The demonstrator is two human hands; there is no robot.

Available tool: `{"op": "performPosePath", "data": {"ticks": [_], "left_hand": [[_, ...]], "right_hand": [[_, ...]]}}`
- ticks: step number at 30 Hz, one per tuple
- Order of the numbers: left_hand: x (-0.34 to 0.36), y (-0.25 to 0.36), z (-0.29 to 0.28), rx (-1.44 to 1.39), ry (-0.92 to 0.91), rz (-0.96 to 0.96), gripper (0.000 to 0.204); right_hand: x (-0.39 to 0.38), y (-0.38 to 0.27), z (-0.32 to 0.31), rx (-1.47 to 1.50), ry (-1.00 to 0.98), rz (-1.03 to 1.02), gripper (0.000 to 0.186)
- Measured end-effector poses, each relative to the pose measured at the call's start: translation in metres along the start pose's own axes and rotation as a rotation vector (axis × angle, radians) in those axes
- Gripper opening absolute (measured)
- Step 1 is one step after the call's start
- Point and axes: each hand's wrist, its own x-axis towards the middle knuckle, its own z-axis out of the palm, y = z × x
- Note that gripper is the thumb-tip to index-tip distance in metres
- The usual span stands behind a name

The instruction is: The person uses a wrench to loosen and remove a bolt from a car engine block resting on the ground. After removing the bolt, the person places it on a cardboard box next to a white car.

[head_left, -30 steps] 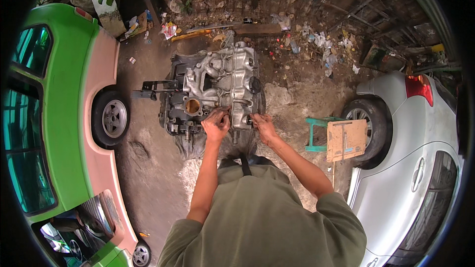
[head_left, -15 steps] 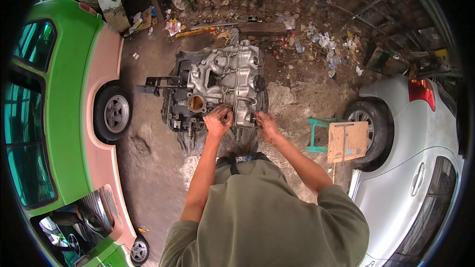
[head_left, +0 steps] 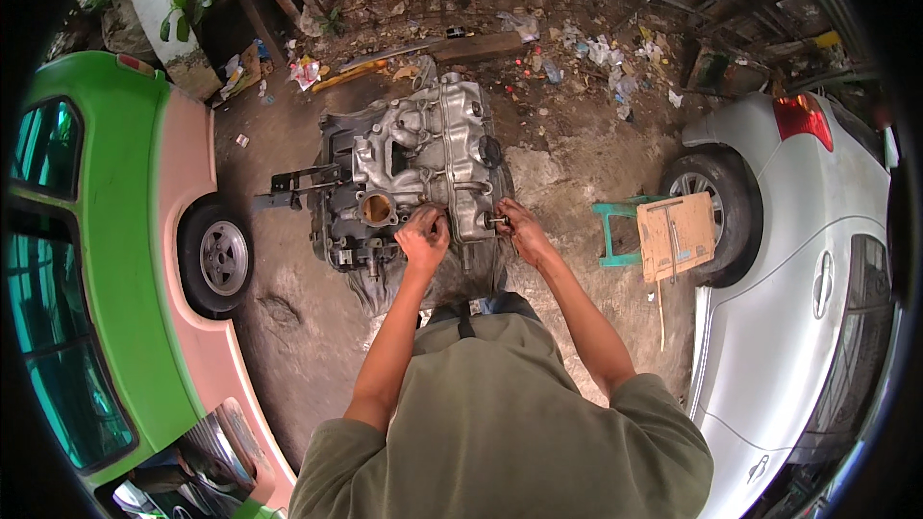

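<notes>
Since the earlier frame both hands have barely shifted along the engine's near edge. A green car (head_left: 106,259) stands at the left. The engine (head_left: 413,173) sits on the dirt between the cars. The left hand (head_left: 423,235) is clenched against its near edge; the right hand (head_left: 514,228) pinches a small metal part (head_left: 492,221) there. A teal stool (head_left: 630,231) and silver car (head_left: 817,269) stand right.

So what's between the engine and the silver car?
In the head view, a green stool with a cardboard piece stands between the engine and silver car.
</notes>
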Motion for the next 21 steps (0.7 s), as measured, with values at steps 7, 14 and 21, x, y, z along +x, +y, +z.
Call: {"op": "performPosePath", "data": {"ticks": [7,14,21], "left_hand": [[0.002,0.0,0.003,-0.02,0.053,0.043,0.004],[0.001,0.001,-0.001,0.032,-0.029,-0.011,0.003],[0.002,0.009,-0.001,-0.027,0.013,-0.027,0.007]], "right_hand": [[-0.011,-0.008,0.008,-0.1,0.07,0.039,0.037],[0.003,-0.024,-0.035,0.097,-0.54,0.187,0.031],[0.024,-0.026,-0.04,0.04,-0.621,0.262,0.034]]}}
